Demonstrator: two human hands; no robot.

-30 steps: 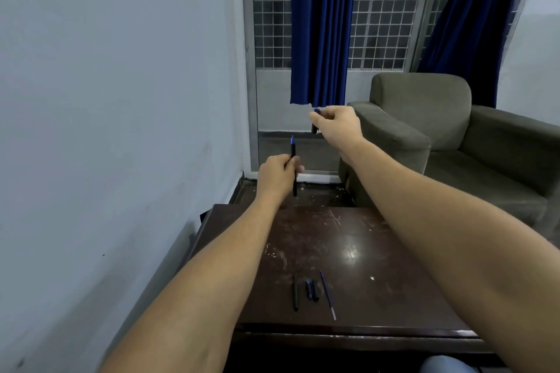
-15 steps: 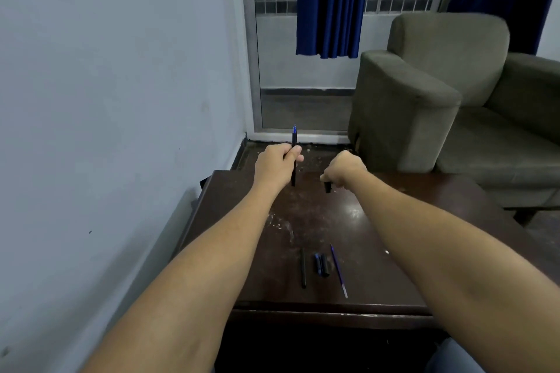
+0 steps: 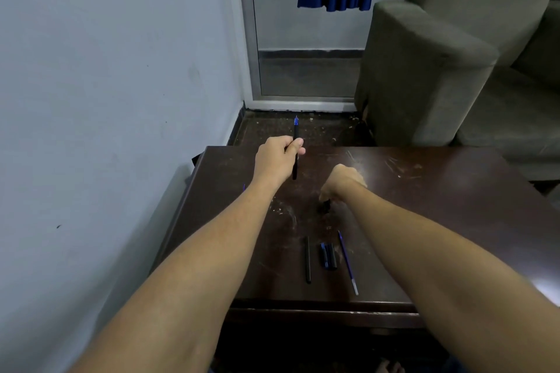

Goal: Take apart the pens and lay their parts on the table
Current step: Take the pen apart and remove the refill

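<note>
The left hand (image 3: 280, 157) pinches the uncapped pen (image 3: 295, 133) upright between thumb and curled fingers, blue tip above the knuckles. The right hand (image 3: 342, 182), fingers curled downward, holds a small dark piece, probably the cap (image 3: 325, 206), just at the tabletop (image 3: 439, 221). Released on a tilt, the cap could roll into the barrel (image 3: 308, 259), short pieces (image 3: 328, 256) and refill (image 3: 348, 262) lying behind that hand, scattering them, or drop off the edge.
</note>
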